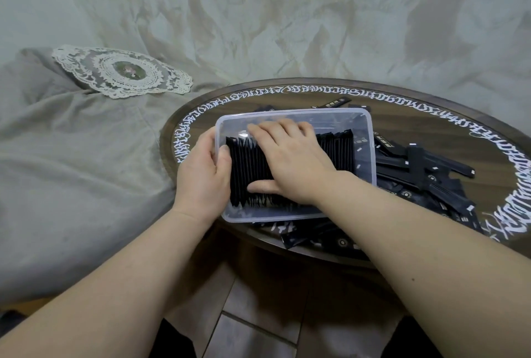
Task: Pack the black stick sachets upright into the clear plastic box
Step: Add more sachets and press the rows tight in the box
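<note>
Tamping row of black stick sachets [253, 168] standing in clear plastic box [365, 139]: right hand [290, 159] flat, fingers spread on top; left hand [204, 173] grips box's left wall. Next: grab loose black sachets [425, 173] piled right on round wooden table [402, 116], fill far-right gap.

Left grip [204, 173] curled, right grip [290, 156] flat, fingers spread.
</note>
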A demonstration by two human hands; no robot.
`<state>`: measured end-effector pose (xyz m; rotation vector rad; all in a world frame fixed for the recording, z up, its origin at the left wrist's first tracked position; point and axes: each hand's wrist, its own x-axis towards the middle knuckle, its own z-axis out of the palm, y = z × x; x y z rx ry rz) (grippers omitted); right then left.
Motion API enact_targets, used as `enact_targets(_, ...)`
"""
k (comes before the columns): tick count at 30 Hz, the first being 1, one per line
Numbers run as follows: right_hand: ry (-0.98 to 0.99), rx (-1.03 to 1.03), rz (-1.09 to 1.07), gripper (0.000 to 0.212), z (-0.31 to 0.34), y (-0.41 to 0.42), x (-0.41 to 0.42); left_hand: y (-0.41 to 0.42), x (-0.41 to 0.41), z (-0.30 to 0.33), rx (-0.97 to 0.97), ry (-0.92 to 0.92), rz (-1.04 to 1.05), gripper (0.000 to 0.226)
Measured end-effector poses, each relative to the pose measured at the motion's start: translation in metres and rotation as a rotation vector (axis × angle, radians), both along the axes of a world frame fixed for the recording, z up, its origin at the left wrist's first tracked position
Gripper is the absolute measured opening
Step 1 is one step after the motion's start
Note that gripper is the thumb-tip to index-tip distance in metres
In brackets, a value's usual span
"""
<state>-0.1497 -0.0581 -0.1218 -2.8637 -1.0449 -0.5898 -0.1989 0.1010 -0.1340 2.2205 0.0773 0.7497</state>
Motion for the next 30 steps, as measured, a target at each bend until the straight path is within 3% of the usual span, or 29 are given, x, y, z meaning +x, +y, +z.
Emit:
enact_targets(5,-0.017,-0.003,-0.149,0.095,-0.001,-0.050,0.004,0.003,0.000,0.001,0.021,0.021,0.008,0.029)
enact_targets(9,0.105,-0.078,-0.159,0.102,-0.004,-0.055,0.003,-0.001,0.000,0.003,0.061,0.027,0.004,0.033)
enact_targets(16,0.128,-0.050,-0.141,0.098,-0.007,-0.054,0.008,-0.002,-0.001,0.005,0.088,0.015,-0.013,0.030)
enact_targets(24,0.190,0.190,-0.127,0.057,-0.007,-0.059,0.016,-0.005,-0.002,0.005,0.075,0.029,0.014,0.031)
enact_targets(30,0.181,0.238,-0.146,0.051,-0.010,-0.055,0.018,-0.005,-0.003,0.006,0.086,0.026,0.007,0.030)
